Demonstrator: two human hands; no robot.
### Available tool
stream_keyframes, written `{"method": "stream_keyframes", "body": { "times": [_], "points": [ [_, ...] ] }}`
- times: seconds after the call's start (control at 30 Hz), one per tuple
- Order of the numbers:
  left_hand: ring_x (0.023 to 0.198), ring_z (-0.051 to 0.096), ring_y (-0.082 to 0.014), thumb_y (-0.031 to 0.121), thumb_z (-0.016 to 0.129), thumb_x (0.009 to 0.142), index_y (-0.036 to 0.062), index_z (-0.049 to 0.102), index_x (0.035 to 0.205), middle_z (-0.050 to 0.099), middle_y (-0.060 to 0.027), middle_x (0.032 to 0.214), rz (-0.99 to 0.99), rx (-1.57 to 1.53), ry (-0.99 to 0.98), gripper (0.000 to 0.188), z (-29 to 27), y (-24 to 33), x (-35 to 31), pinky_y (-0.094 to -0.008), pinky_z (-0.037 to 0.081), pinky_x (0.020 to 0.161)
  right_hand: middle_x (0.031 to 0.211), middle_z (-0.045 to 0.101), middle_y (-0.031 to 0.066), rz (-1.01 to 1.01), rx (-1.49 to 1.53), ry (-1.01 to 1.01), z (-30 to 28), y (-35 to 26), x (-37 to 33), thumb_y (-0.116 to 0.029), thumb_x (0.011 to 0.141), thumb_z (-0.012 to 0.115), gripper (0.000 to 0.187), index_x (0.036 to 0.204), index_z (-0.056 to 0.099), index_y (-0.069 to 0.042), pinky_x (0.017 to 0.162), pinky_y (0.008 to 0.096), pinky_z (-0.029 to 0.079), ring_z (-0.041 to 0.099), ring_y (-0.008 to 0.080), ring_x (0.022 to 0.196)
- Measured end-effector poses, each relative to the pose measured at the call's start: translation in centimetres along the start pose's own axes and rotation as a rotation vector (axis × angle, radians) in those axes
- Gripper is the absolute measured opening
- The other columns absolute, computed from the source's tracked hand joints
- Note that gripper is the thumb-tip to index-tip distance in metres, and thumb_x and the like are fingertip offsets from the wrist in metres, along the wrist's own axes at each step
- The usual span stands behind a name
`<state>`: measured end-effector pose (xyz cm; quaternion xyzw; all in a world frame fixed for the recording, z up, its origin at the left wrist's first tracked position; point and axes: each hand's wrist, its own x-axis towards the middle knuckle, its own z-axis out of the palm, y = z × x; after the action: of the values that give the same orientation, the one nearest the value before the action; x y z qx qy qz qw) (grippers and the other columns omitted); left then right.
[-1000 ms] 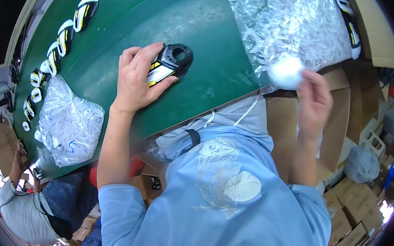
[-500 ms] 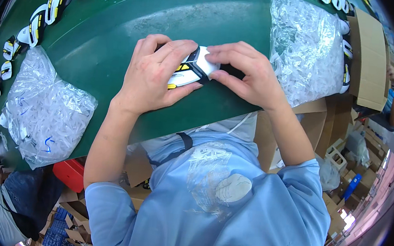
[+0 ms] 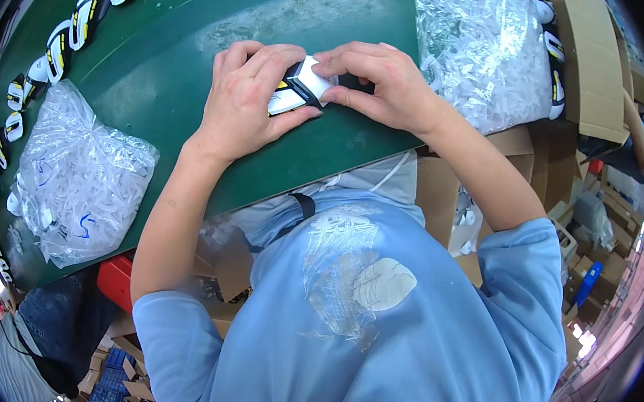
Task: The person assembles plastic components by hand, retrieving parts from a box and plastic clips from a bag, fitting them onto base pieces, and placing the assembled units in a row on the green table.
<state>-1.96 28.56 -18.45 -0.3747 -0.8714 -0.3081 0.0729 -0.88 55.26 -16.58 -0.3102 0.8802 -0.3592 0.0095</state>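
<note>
Head view
Left hand: the left hand (image 3: 244, 104) is curled tight around the black, white and yellow plastic part (image 3: 295, 92), which is pinned down on the green table (image 3: 165, 54).
Right hand: the right hand (image 3: 380, 82) is closed on the white round piece (image 3: 317, 79), which is being pushed onto the right end of the part.
Where: near the middle of the table, close to the near edge.
Around: a clear bag of white pieces (image 3: 80, 174) lies to the left, a second clear bag (image 3: 480, 46) to the right, and a row of finished parts (image 3: 75, 22) along the far left.
Risk: the piece could be pushed in crooked if the thumbs press unevenly.
Risk: the part could slip off the near edge if the left hand's hold gets loose.
</note>
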Motion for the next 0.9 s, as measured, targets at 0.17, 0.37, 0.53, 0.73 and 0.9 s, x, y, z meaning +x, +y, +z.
{"method": "stream_keyframes", "body": {
  "times": [0.17,0.37,0.53,0.73,0.9],
  "points": [
    [0.127,0.056,-0.0380,0.036,0.095,0.074,0.0069,0.066,0.132,0.066,-0.0121,0.135,-0.026,-0.063,-0.009,0.071,0.0,-0.5,-0.1,-0.0509,0.044,0.110,0.120,0.080,0.0069,-0.049,-0.025,-0.055,-1.1,-0.4,1.2,-0.028,0.086,0.090,0.042,0.122,0.078,-0.009,0.092,0.0400,0.058,0.072,0.0292,0.104],
    [0.126,0.058,-0.0375,0.034,0.095,0.074,0.0051,0.066,0.131,0.066,-0.0115,0.131,-0.023,-0.104,-0.007,0.069,-0.2,-0.5,-0.3,-0.0502,0.044,0.110,0.109,0.078,0.0052,-0.144,-0.008,-0.032,-0.3,0.9,1.7,-0.035,0.079,0.091,0.053,0.126,0.076,-0.015,0.086,0.0404,0.057,0.067,0.0295,0.094],
    [0.125,0.058,-0.0375,0.029,0.095,0.072,0.0052,0.065,0.131,0.066,-0.0121,0.134,-0.057,-0.112,-0.013,0.070,-0.3,0.1,-0.1,-0.0508,0.045,0.109,0.108,0.078,0.0055,-0.115,0.076,-0.012,-0.1,0.8,2.2,-0.028,0.075,0.091,0.049,0.118,0.077,-0.011,0.085,0.0397,0.058,0.068,0.0287,0.092],
    [0.125,0.059,-0.0335,0.032,0.096,0.073,0.0069,0.068,0.130,0.067,-0.0078,0.132,-0.080,-0.122,-0.043,0.069,-0.6,0.3,0.1,-0.0489,0.043,0.109,0.115,0.080,0.0063,-0.042,0.139,-0.062,-0.8,0.5,2.3,-0.025,0.078,0.094,0.050,0.120,0.076,-0.004,0.088,0.0388,0.057,0.068,0.0268,0.095],
    [0.127,0.057,-0.0361,0.036,0.095,0.075,0.0058,0.065,0.138,0.067,-0.0114,0.134,-0.106,-0.134,-0.017,0.076,-0.2,0.4,0.1,-0.0505,0.043,0.110,0.119,0.081,0.0050,-0.048,0.087,-0.013,-1.1,0.2,1.0,-0.030,0.080,0.093,0.050,0.123,0.080,-0.010,0.088,0.0376,0.058,0.069,0.0266,0.093]
  ]
}}
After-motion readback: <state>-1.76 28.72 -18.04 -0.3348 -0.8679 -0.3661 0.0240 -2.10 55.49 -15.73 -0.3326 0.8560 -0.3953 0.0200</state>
